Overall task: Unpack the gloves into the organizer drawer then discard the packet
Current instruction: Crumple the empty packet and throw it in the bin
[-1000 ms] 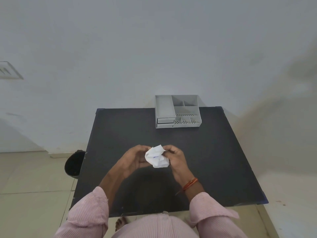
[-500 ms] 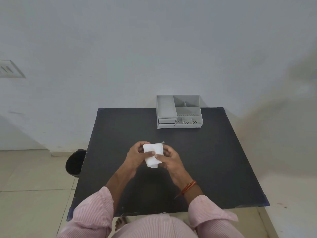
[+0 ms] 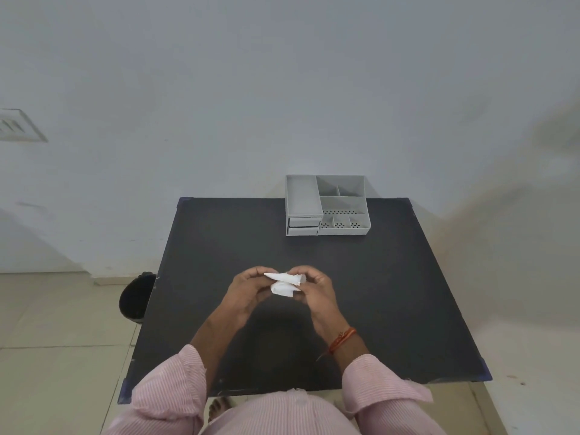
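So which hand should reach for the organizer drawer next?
Right, probably. The organizer sits far right on the table, nearer the right hand. The left hand can hold the packet.

The person wore a shirt [image 3: 282,416] of pale pink cloth with fine white stripes, its front filling the bottom edge of the view. Both sleeves were long and loose. The left sleeve [image 3: 169,394] ended in a wide cuff partway along the forearm, and the right sleeve [image 3: 383,394] ended in a creased, flared cuff just behind the wrist. Around the right wrist ran a band of orange-red thread [image 3: 342,340] wound in several strands, with a loose end trailing from it. The left hand [image 3: 248,291] and right hand [image 3: 317,290] were bare, without rings or gloves.
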